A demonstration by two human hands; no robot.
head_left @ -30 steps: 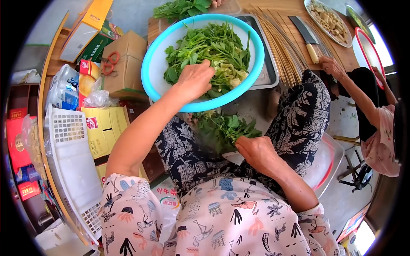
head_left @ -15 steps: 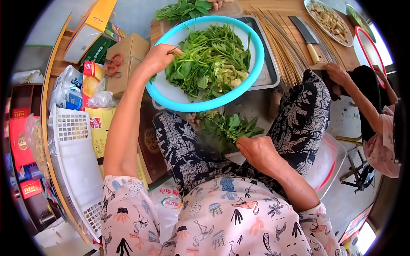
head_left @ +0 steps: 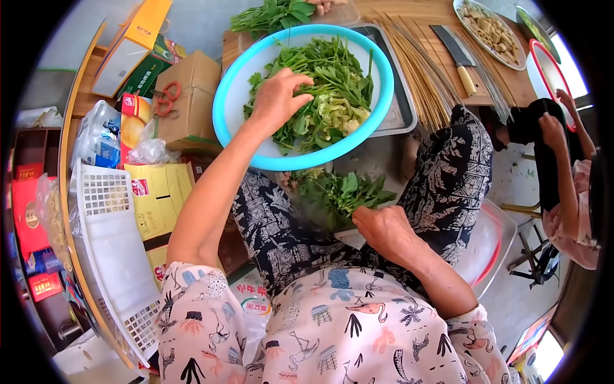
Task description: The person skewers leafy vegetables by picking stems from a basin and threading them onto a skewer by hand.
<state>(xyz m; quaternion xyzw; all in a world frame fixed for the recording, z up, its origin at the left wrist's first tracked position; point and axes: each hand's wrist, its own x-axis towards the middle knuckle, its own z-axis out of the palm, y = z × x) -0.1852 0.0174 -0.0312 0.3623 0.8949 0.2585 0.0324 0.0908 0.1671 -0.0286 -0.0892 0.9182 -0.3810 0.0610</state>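
A white basin with a blue rim (head_left: 220, 105) holds a heap of leafy green stems (head_left: 332, 67) and some pale yellow-green pieces (head_left: 339, 115). Above the heap's left part is my left hand (head_left: 278, 99), thumb and fingers apart, with nothing visible between them. Low between my knees, my right hand (head_left: 387, 232) is closed on a bunch of leafy greens (head_left: 348, 194). A pale flat edge (head_left: 352, 239) shows under that hand; I cannot make out what it belongs to.
On the wooden table lie a cleaver (head_left: 455, 48), many thin skewers (head_left: 416, 70), a metal tray (head_left: 400, 96) and a plate of cut food (head_left: 489, 32). Scissors (head_left: 167, 99) rest against a cardboard box (head_left: 192, 86). Another person's arm (head_left: 561, 150) is at right.
My left hand has moved right from the basin's left rim to over the greens, its fingers now spread. My right hand stays nearly still. The other person's hand has moved away from the table edge.
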